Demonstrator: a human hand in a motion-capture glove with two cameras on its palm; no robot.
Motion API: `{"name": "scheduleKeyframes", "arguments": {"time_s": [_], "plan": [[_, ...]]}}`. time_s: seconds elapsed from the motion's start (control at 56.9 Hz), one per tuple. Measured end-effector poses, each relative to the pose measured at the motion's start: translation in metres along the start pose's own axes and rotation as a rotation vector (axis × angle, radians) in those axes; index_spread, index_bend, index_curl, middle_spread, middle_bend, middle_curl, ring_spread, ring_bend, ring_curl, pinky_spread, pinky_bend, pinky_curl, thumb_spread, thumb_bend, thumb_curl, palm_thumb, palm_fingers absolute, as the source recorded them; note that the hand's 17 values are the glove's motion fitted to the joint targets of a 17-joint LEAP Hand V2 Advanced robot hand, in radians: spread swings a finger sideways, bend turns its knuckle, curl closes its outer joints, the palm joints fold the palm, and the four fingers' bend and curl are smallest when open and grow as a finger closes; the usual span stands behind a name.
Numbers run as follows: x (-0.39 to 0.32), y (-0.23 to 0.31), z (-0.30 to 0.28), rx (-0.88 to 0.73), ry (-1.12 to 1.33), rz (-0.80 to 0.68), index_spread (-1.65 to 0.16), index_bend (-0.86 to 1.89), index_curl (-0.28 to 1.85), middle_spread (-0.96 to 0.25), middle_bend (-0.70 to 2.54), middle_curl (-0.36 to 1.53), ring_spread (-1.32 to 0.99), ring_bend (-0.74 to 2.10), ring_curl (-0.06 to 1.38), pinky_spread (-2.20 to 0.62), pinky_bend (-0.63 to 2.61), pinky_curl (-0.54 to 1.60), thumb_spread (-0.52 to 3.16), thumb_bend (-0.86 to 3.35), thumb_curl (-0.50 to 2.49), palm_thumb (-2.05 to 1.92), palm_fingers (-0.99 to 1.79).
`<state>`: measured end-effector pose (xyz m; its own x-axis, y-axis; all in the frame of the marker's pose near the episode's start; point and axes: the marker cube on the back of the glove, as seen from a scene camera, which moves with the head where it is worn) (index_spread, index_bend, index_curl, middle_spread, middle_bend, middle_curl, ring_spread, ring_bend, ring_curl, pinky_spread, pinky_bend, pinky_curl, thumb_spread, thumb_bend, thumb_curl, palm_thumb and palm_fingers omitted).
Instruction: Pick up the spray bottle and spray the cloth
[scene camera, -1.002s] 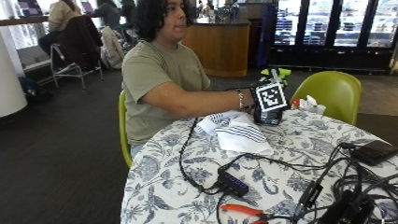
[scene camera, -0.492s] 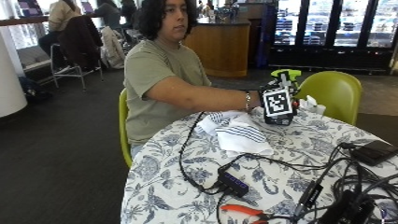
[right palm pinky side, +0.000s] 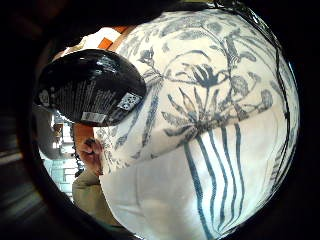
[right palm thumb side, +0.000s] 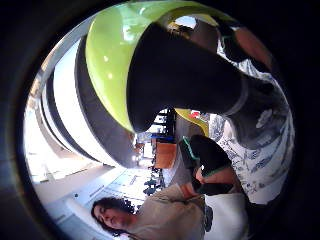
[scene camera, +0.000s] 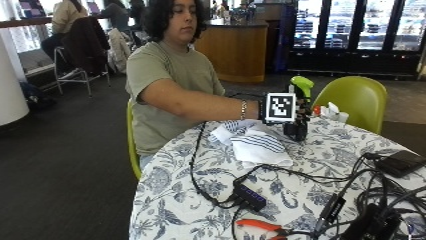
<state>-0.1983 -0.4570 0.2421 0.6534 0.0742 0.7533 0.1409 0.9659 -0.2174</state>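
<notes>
The right hand (scene camera: 293, 107) has its fingers (right palm thumb side: 210, 155) wrapped around the spray bottle (scene camera: 298, 112), upright just above the tabletop (scene camera: 200, 210) beside the cloth (scene camera: 256, 142). The little-finger view alone shows the bottle's black base.

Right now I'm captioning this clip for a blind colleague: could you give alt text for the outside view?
A seated person's gloved right hand holds a black spray bottle with a green top above a floral tablecloth, beside a crumpled striped white cloth. Cables and orange-handled pliers lie nearer the camera.
</notes>
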Motion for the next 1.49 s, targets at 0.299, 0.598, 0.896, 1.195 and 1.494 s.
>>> {"name": "scheduleKeyframes", "arguments": {"time_s": [0.299, 0.598, 0.896, 1.195, 1.494], "plan": [[0.008, -0.015, 0.008, -0.019, -0.102, 0.063, -0.35, 0.19, 0.44, -0.03, 0.23, 0.41, -0.06, 0.3, 0.35, 0.23, 0.13, 0.24, 1.01, -0.03, 0.46, 0.67, 0.63], [0.021, 0.027, -0.025, -0.203, 0.127, 0.158, -0.37, 0.21, 0.43, 0.0, 0.13, 0.34, -0.04, 0.2, 0.33, 0.22, 0.18, 0.25, 0.99, -0.04, 0.4, 0.61, 0.37], [0.002, 0.151, -0.109, -0.168, 0.502, -0.079, -0.4, 0.21, 0.41, -0.02, 0.17, 0.3, -0.05, 0.19, 0.31, 0.21, 0.17, 0.26, 0.99, -0.03, 0.36, 0.58, 0.31], [-0.031, 0.26, -0.138, -0.17, 0.74, -0.23, -0.41, 0.23, 0.4, -0.03, 0.18, 0.31, -0.08, 0.2, 0.31, 0.19, 0.16, 0.26, 1.02, -0.02, 0.35, 0.6, 0.33], [-0.029, 0.313, -0.128, -0.193, 0.849, -0.23, -0.42, 0.21, 0.39, -0.03, 0.17, 0.3, -0.08, 0.2, 0.31, 0.19, 0.17, 0.26, 1.05, -0.02, 0.34, 0.61, 0.32]]}}
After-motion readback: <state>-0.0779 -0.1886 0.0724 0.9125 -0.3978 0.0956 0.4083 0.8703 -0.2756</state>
